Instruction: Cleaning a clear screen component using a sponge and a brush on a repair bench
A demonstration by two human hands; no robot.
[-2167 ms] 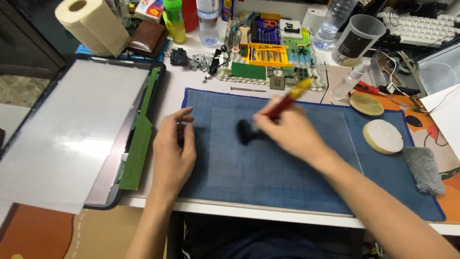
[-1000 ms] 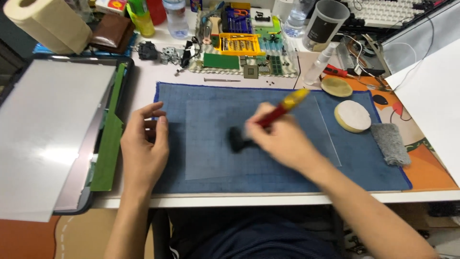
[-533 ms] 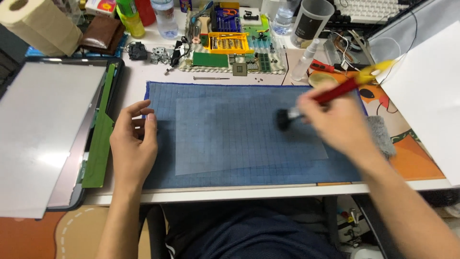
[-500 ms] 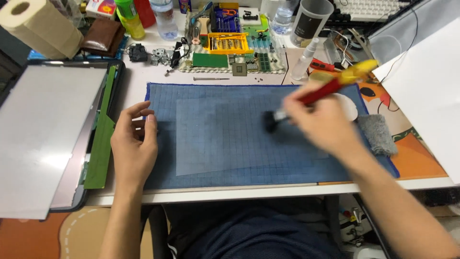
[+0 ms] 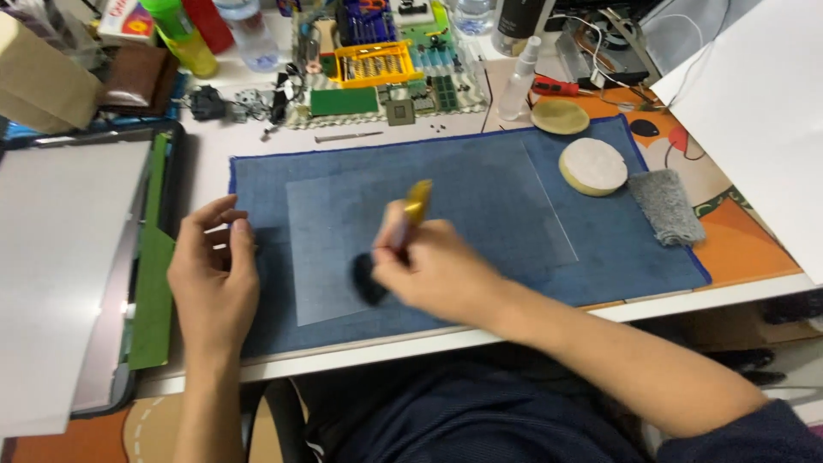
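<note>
Brushing the blue work mat (image 5: 480,184), by the look of it: right hand (image 5: 437,274) closed around a brush (image 5: 403,231) with a yellow-tipped handle, dark bristle head down on the mat just left of centre frame. Left hand (image 5: 213,279) loosely spread, empty, pinning the mat's left edge. Probably calling next for short strokes with the mat held flat. At top centre, yellow bit tray (image 5: 377,64) filled with screwdriver bits; at left, open dark case (image 5: 176,154) holding a green folder (image 5: 153,266).

Both hands low, forearms reaching forward.
Left hand (image 5: 213,279) lies palm down, fingers (image 5: 225,208) loosely spread; right hand (image 5: 433,270) is curled into a closed grip (knuckles up), forearm angled in from the right.
</note>
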